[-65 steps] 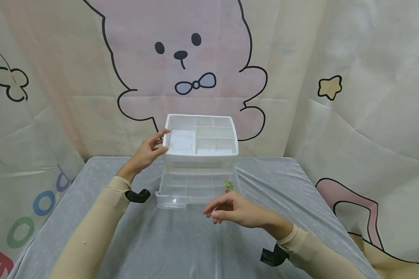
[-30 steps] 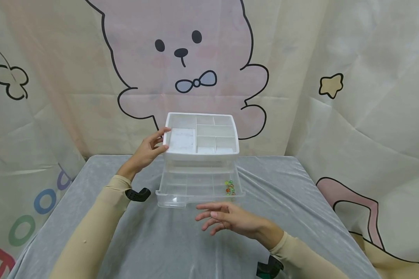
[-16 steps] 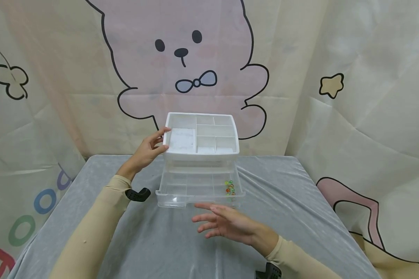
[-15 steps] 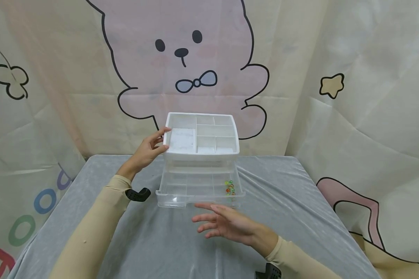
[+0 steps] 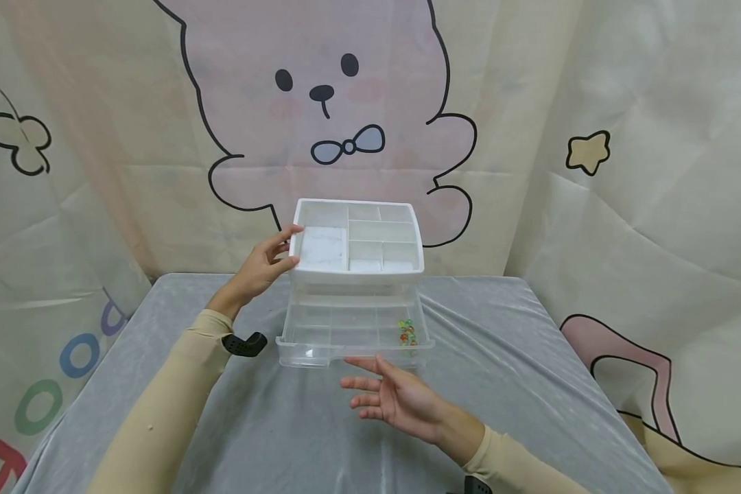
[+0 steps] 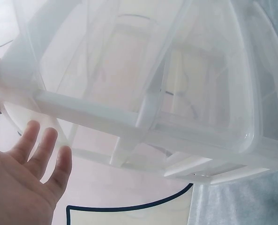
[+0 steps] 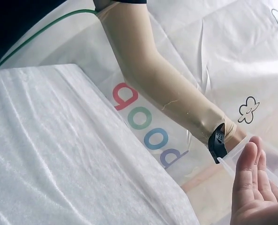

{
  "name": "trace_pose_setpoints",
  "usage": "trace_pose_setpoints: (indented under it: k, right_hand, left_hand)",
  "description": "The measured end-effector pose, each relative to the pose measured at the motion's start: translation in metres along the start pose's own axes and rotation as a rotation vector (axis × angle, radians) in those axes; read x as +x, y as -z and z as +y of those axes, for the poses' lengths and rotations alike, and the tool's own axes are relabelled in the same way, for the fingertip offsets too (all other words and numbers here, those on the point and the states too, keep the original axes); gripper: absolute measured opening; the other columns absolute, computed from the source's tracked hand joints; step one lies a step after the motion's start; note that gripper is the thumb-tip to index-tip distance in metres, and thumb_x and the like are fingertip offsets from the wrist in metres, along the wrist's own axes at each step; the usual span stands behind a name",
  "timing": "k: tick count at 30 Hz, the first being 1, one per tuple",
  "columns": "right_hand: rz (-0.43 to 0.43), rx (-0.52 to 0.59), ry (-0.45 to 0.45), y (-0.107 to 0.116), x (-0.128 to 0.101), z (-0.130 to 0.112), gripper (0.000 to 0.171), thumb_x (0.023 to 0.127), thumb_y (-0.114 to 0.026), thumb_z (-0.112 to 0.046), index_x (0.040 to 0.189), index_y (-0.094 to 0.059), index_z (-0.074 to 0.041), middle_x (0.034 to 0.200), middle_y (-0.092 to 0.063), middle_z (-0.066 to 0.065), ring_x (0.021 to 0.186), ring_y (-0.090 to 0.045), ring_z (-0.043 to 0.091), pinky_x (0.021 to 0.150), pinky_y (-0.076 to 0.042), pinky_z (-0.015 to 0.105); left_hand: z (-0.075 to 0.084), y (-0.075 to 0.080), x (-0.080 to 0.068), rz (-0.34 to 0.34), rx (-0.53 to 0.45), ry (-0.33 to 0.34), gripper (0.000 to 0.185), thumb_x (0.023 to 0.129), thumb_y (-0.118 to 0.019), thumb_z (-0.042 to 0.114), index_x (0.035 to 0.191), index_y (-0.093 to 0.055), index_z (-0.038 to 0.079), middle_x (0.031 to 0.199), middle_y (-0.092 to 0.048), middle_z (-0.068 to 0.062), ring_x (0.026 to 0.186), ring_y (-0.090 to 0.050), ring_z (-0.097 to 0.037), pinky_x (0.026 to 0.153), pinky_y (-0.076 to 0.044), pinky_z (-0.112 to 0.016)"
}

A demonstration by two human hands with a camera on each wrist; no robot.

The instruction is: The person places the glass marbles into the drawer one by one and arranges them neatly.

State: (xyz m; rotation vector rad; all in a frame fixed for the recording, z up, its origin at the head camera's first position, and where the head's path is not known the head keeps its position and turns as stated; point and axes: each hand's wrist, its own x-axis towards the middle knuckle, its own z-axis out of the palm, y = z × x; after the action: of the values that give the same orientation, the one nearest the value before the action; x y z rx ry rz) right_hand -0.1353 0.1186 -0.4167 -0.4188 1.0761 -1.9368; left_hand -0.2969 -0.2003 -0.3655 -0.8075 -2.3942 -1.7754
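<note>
A white plastic organizer [image 5: 355,276] with a divided top tray stands at the back of the table. Its clear drawer [image 5: 321,357] is pulled out toward me, and several small coloured beads [image 5: 405,332] lie in the drawer's right compartment. My left hand [image 5: 259,267] rests against the organizer's left side with its thumb on the top rim. In the left wrist view its fingers [image 6: 40,150] are straight beside the translucent organizer [image 6: 143,93]. My right hand [image 5: 395,399] hovers just in front of the drawer with its fingers straight and spread, holding nothing. Its fingertips [image 7: 251,168] show in the right wrist view.
A grey velvety cloth covers the table [image 5: 272,432]. Printed fabric backdrops with a cartoon rabbit [image 5: 327,103] close in the back and both sides. A black wrist strap [image 5: 243,345] sits on my left forearm [image 7: 162,79].
My right hand has dropped from over the drawer's right front to just in front of it, uncurling and spreading its fingers. The left hand and organizer have stayed put.
</note>
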Motion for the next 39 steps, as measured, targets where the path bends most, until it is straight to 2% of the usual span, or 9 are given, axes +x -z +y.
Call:
trace_pose_setpoints:
  k: [6,16,39]
  right_hand:
    - [0.019,0.002,0.004,-0.002,0.001,0.001,0.066,0.111,-0.022,-0.047,0.162,-0.016,-0.006,0.127,-0.067,-0.003,0.101,-0.070,0.007,0.090,-0.055,0.022]
    - [0.040,-0.032,0.016,-0.002,0.004,-0.004,0.069,0.110,-0.023,-0.049,0.162,-0.016,-0.004,0.126,-0.068,-0.004,0.102,-0.069,0.008,0.090,-0.055,0.022]
    - [0.109,-0.084,0.041,0.014,0.022,-0.018,0.070,0.110,-0.022,-0.050,0.162,-0.015,-0.003,0.125,-0.068,-0.006,0.101,-0.069,0.007,0.088,-0.054,0.022]
  left_hand:
    - [0.000,0.000,-0.001,-0.002,-0.002,0.008,0.059,0.102,-0.056,0.011,0.157,-0.035,0.015,0.167,-0.026,-0.006,0.143,-0.038,-0.036,0.091,-0.046,-0.016]
    - [0.000,0.001,-0.001,-0.003,0.019,0.016,0.059,0.102,-0.057,0.013,0.158,-0.036,0.017,0.168,-0.024,-0.003,0.146,-0.036,-0.035,0.096,-0.044,-0.023]
    - [0.000,0.001,0.000,-0.009,0.004,0.017,0.060,0.102,-0.056,0.012,0.159,-0.034,0.015,0.168,-0.025,-0.006,0.146,-0.037,-0.036,0.093,-0.046,-0.016]
